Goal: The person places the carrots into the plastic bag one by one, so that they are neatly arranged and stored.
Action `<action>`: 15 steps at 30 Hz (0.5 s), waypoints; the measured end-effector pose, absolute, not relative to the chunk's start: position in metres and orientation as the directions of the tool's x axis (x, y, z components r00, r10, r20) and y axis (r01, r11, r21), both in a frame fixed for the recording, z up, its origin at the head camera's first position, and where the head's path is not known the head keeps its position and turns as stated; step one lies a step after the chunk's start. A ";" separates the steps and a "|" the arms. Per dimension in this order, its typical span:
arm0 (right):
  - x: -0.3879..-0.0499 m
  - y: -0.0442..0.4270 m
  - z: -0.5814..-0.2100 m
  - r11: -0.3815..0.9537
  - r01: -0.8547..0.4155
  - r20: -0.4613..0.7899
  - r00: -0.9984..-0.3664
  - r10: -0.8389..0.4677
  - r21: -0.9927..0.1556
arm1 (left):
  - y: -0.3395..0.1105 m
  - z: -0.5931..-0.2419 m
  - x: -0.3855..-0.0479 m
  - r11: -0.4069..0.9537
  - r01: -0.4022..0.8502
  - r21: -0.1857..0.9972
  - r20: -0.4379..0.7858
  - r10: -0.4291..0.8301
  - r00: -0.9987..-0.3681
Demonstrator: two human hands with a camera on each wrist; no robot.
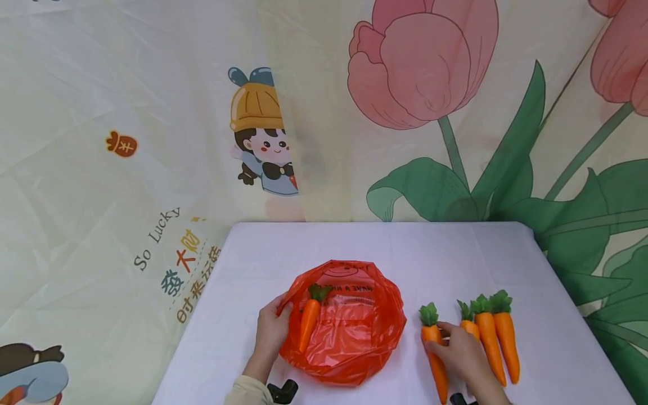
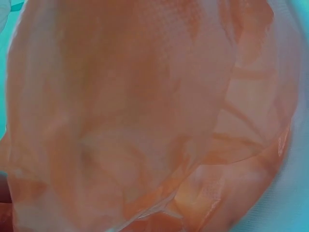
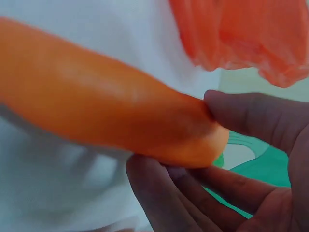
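A red plastic bag (image 1: 349, 337) lies spread on the table with its mouth open, and one carrot (image 1: 310, 323) with a green top rests inside it. My left hand (image 1: 273, 326) pinches the left rim of the bag; in the left wrist view the bag's film (image 2: 145, 106) hides most of that hand. To the right of the bag, my right hand (image 1: 463, 351) grips a second carrot (image 1: 434, 354) near its leafy end. In the right wrist view, thumb and fingers (image 3: 256, 116) close around the thick end of this orange carrot (image 3: 106, 96).
Beside the right hand lie more carrots (image 1: 490, 340), three in a row, the nearest partly hidden by the hand. All rests on a white-covered table (image 1: 405, 247). Behind it hangs a printed cloth backdrop (image 1: 324, 112) with tulips and cartoon figures.
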State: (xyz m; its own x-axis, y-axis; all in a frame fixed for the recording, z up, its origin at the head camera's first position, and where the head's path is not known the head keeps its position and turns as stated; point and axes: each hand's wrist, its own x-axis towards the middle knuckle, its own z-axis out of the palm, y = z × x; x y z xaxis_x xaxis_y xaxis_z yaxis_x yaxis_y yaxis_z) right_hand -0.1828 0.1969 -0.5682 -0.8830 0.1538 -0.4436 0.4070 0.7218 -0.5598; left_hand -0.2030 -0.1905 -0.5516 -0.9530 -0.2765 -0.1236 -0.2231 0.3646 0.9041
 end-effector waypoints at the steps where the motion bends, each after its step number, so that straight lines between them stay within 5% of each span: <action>1: -0.182 0.197 -0.566 0.707 0.410 -0.446 -0.883 0.147 -0.577 | -0.190 -0.552 -0.203 0.366 -0.228 0.902 -0.128 -0.279 -0.952; 15: -0.174 0.186 -0.534 0.310 0.422 -0.462 -0.885 -0.064 -0.852 | -0.190 -0.551 -0.202 0.360 -0.247 0.900 -0.149 -0.277 -0.949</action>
